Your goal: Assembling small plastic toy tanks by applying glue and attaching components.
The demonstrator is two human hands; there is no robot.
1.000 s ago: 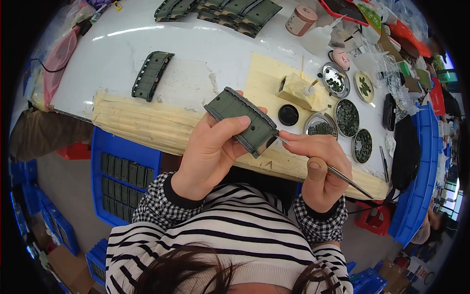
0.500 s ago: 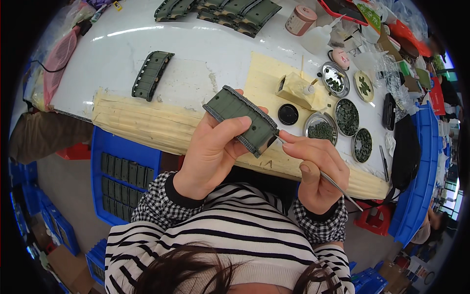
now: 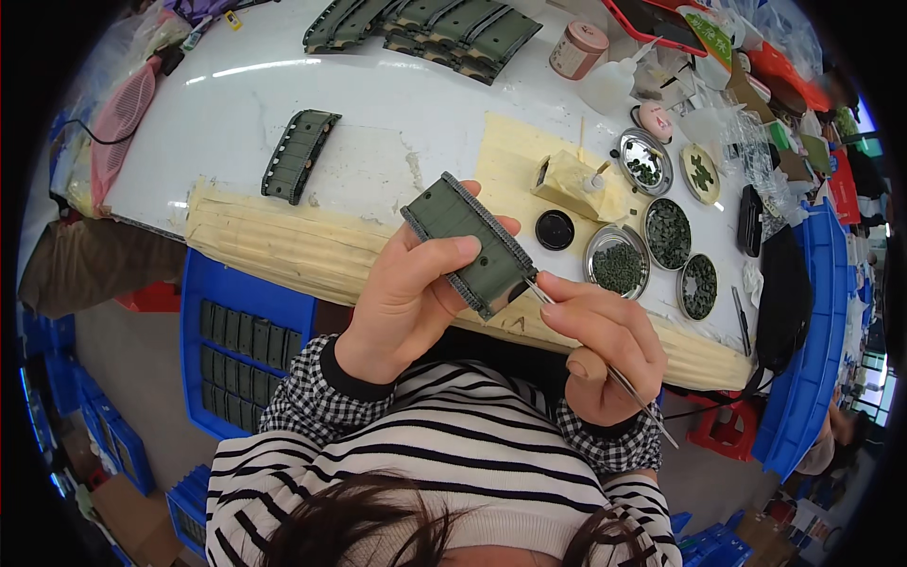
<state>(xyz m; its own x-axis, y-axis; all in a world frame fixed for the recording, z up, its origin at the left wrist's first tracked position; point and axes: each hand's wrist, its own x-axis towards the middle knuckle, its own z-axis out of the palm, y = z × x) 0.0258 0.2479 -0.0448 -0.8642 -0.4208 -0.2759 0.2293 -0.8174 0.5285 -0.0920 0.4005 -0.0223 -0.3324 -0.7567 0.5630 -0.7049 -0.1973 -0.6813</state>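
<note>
My left hand (image 3: 402,302) is closed round a dark green model tank hull (image 3: 460,231), thumb on its flat face and fingers behind. Ridged grey track strips run along both long sides of the hull. My right hand (image 3: 609,345) grips slim metal tweezers (image 3: 635,395), their back end sticking out below the palm. The tweezers' tip and my right index fingertip are at the hull's near right corner; a tiny dark part seems to be there, too small to make out. A similar hull (image 3: 299,156) lies on the table to the left.
Metal dishes of small green parts (image 3: 617,264) (image 3: 669,233) (image 3: 699,286) stand at the right, near a black lid (image 3: 555,230) and a tape-wrapped block (image 3: 571,186) with a stick. More hulls (image 3: 463,36) lie at the back. A blue bin (image 3: 194,364) of dark green pieces is below left.
The hull has tilted a little more steeply in my left hand. My right hand has shifted slightly left, with the tweezers held at the same corner. The view has moved slightly.
</note>
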